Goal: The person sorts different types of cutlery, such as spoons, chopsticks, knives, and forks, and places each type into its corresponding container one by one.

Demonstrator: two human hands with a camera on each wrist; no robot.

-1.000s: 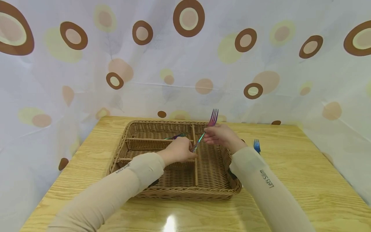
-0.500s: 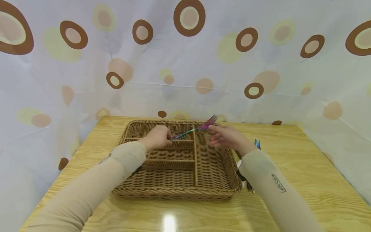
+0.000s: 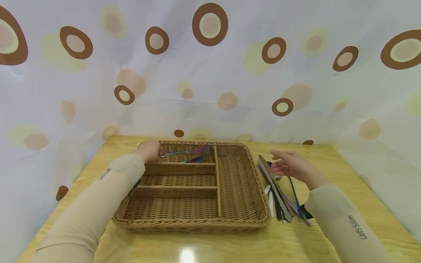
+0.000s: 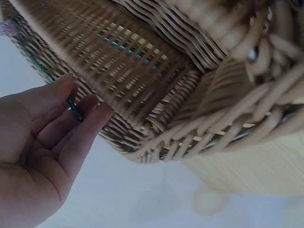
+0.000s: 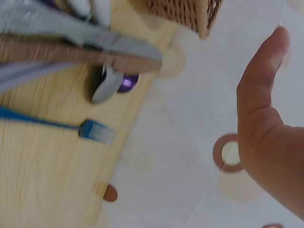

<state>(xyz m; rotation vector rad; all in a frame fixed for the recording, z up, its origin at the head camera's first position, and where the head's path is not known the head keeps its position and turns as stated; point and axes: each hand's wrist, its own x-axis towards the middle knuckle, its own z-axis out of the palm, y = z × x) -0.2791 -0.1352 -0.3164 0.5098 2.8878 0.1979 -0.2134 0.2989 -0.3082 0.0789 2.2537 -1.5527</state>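
Observation:
Over the back-left corner of a wicker basket [image 3: 190, 224], my left hand [image 3: 149, 149] pinches the handle end of an iridescent fork [image 3: 198, 150]. The fork's purple head points right, inside the long back compartment. Another dark purple and teal piece of cutlery [image 3: 197, 159] lies in that compartment; its kind is hard to tell. In the left wrist view, thumb and fingers of the left hand [image 4: 47, 137] meet on the teal handle tip [image 4: 74, 109]. My right hand [image 3: 294, 166] holds nothing, fingers loosely extended, above a cutlery pile right of the basket.
Knives [image 3: 274, 188] and several other handles lie heaped against the basket's right side. A blue fork [image 5: 92, 130] and a silver spoon [image 5: 108, 85] show near them on the wooden table [image 3: 342, 182]. A patterned cloth [image 3: 250, 84] stands behind the table.
My left hand has carried the fork leftward and down into the back compartment, turning it nearly level. My right hand has left the fork's head and moved right, over the cutlery pile.

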